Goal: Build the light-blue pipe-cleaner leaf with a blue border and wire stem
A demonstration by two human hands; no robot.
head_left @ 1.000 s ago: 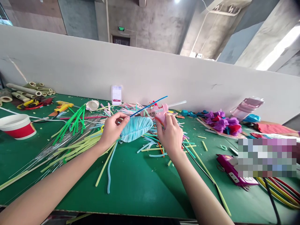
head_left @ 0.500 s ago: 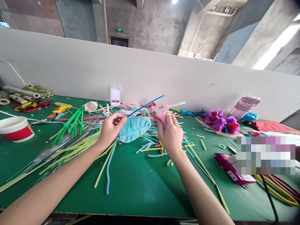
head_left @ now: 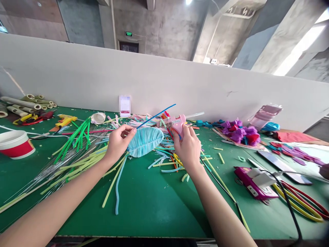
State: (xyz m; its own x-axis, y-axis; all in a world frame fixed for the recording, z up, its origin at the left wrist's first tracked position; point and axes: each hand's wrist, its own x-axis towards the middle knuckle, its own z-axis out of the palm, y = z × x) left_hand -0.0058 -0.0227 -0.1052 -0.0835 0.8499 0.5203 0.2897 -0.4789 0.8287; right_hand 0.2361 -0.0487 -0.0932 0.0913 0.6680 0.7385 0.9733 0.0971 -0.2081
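My left hand (head_left: 118,142) pinches a thin blue stem (head_left: 160,114), which slants up to the right from thumb and forefinger. Just below it is a light-blue striped leaf shape (head_left: 147,142) with a braided midline; its left end lies against my left hand, and I cannot tell if the fingers hold it too. My right hand (head_left: 189,145) is wrapped round a pink hot glue gun (head_left: 178,122), its nozzle turned left toward the stem. A clear glue stick (head_left: 196,114) pokes out of its back.
Green and pale yellow stems (head_left: 82,163) litter the green table (head_left: 154,212). At left stand a paper cup (head_left: 16,145), a yellow glue gun (head_left: 65,120) and bamboo tubes (head_left: 32,103). Right are a purple power strip (head_left: 254,185), purple flowers (head_left: 240,132) and a pink bottle (head_left: 266,116).
The whole view has shifted slightly. Both hands keep their grips, and the glue gun and the blue stem stay in nearly the same place relative to each other.
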